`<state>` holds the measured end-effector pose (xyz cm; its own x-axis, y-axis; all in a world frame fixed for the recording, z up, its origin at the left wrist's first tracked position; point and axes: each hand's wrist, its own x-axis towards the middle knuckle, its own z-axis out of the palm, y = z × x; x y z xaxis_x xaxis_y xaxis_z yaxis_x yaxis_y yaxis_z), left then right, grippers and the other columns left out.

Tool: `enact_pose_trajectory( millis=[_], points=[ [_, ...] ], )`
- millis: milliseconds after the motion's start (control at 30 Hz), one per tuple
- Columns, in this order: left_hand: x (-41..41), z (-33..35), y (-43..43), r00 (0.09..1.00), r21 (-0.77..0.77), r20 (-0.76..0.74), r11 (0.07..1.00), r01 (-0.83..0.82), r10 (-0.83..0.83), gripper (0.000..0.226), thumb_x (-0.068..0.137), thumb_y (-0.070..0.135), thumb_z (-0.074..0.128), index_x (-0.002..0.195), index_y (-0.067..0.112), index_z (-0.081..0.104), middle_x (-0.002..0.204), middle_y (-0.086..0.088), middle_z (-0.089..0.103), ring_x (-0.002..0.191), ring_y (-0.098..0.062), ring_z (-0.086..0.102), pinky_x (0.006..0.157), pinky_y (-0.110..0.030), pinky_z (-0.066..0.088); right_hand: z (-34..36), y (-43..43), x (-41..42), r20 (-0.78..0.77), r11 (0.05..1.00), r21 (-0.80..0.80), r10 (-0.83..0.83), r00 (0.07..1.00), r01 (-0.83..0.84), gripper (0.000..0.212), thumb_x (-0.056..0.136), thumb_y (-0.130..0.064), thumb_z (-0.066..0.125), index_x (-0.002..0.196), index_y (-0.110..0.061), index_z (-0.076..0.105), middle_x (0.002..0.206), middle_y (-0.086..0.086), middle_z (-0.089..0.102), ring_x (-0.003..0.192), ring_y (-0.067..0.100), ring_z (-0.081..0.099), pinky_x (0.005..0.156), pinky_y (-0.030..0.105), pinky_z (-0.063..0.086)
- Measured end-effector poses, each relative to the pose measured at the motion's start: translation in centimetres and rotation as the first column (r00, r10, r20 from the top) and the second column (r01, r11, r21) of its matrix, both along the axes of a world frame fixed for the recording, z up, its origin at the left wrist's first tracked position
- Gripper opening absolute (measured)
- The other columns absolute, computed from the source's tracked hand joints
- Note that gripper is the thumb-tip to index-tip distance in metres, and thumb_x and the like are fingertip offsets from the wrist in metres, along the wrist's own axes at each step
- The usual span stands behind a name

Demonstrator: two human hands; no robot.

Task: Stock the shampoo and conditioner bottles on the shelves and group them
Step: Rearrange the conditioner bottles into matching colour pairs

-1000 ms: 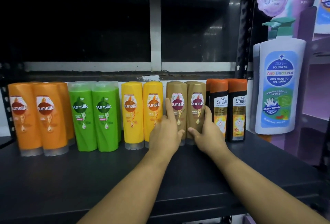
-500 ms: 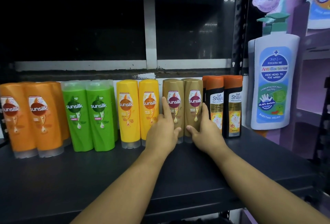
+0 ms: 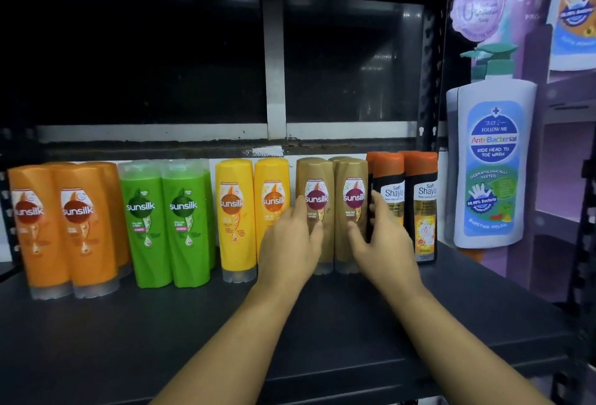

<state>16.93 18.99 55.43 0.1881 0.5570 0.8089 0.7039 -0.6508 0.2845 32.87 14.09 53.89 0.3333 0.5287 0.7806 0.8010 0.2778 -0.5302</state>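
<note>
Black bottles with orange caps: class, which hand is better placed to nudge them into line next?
Probably the right hand: its fingers already touch the nearer black bottle, while the left hand rests on a brown bottle.

Single head view looks forward and slightly down, close to the shelf (image 3: pixel 161 340).

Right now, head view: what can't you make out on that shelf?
- Lower front of the brown bottles: covered by the left hand and right hand.
- Depth of the rows behind the orange bottles and green bottles: front bottles hide it.
- Small print on the black bottles: too small and blurred.
- Whether either hand grips or only touches: fingers partly hidden.
</note>
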Motion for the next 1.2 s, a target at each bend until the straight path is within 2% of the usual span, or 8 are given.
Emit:
enact_pose_trajectory(
  millis=[100,200,333,433,567,667,933,1200],
  points=[
    [-0.7,3.4,-0.9,0.995,0.088,0.038,0.992,0.093,-0.097,0.043,0.101,0.037,0.057,0.14,0.021,0.057,0.125,0.002,0.066,0.113,-0.018,0.061,0.087,-0.026,0.046,2.9,-0.5,-0.5,0.141,0.982,0.19,-0.01,0.99,-0.017,0.05,0.096,-0.028,0.065,0.143,-0.02,0.047,0.131,-0.012,0.055,0.122,0.002,0.048,0.103,0.022,0.04],
    [-1.3,8.9,0.0,0.991,0.087,0.018,0.987,0.134,-0.136,0.033,0.098,0.035,0.059,0.126,0.021,0.069,0.121,0.002,0.069,0.112,-0.019,0.061,0.092,-0.033,0.05,7.6,-0.1,-0.1,0.203,0.97,0.214,0.074,0.976,-0.118,0.045,0.096,-0.026,0.066,0.138,-0.018,0.053,0.129,-0.01,0.057,0.118,0.002,0.049,0.102,0.022,0.041],
    [-0.5,15.5,2.3,0.985,-0.067,-0.03,0.984,0.166,-0.168,0.024,0.096,0.034,0.064,0.114,0.022,0.073,0.108,0.004,0.07,0.1,-0.016,0.064,0.082,-0.032,0.056,15.3,1.0,1.0,0.263,0.981,-0.176,0.132,0.956,-0.088,0.044,0.095,-0.036,0.065,0.137,-0.028,0.056,0.133,-0.01,0.059,0.121,0.01,0.055,0.102,0.03,0.046],
    [0.4,18.7,4.2,0.971,-0.163,-0.197,0.981,0.107,-0.139,0.021,0.093,0.033,0.067,0.108,0.02,0.074,0.101,0.0,0.071,0.091,-0.017,0.066,0.071,-0.029,0.057,19.2,2.6,1.2,0.316,0.87,-0.493,0.18,0.932,0.0,0.043,0.091,-0.037,0.067,0.133,-0.03,0.061,0.128,-0.006,0.065,0.112,0.015,0.061,0.098,0.034,0.051],
    [1.3,20.7,7.1,0.905,-0.405,-0.378,0.914,0.029,-0.197,0.032,0.091,0.039,0.07,0.111,0.015,0.072,0.103,-0.005,0.07,0.091,-0.022,0.07,0.076,-0.034,0.065,22.0,5.3,1.2,0.356,0.758,-0.649,0.228,0.906,0.065,0.041,0.091,-0.026,0.068,0.131,-0.027,0.065,0.124,-0.002,0.062,0.103,0.019,0.063,0.08,0.032,0.062],
    [2.0,21.4,8.3,0.887,-0.563,-0.353,0.825,0.052,-0.298,0.037,0.091,0.036,0.073,0.118,0.011,0.069,0.111,-0.01,0.07,0.096,-0.026,0.073,0.079,-0.038,0.065,23.3,6.9,1.5,0.239,0.616,-0.787,0.269,0.933,0.024,0.039,0.092,-0.017,0.068,0.13,-0.022,0.066,0.123,0.004,0.064,0.107,0.025,0.066,0.084,0.041,0.063],
    [3.2,21.2,9.1,0.811,-0.671,-0.433,0.742,0.001,-0.393,0.034,0.092,0.027,0.073,0.119,0.007,0.071,0.107,-0.01,0.074,0.093,-0.027,0.077,0.08,-0.039,0.065,23.3,8.9,1.5,0.182,0.395,-0.916,0.273,0.945,0.063,0.038,0.091,-0.017,0.067,0.13,-0.016,0.065,0.128,0.012,0.066,0.107,0.033,0.069,0.092,0.047,0.059],
    [3.6,21.0,9.4,0.795,-0.584,-0.484,0.811,0.018,-0.366,0.025,0.092,0.026,0.075,0.108,0.007,0.076,0.099,-0.008,0.077,0.087,-0.024,0.078,0.078,-0.038,0.065,22.7,9.0,2.2,0.063,0.427,-0.902,0.261,0.963,-0.057,0.037,0.089,-0.013,0.07,0.125,-0.008,0.065,0.121,0.019,0.069,0.104,0.037,0.072,0.091,0.05,0.059]
  ],
)
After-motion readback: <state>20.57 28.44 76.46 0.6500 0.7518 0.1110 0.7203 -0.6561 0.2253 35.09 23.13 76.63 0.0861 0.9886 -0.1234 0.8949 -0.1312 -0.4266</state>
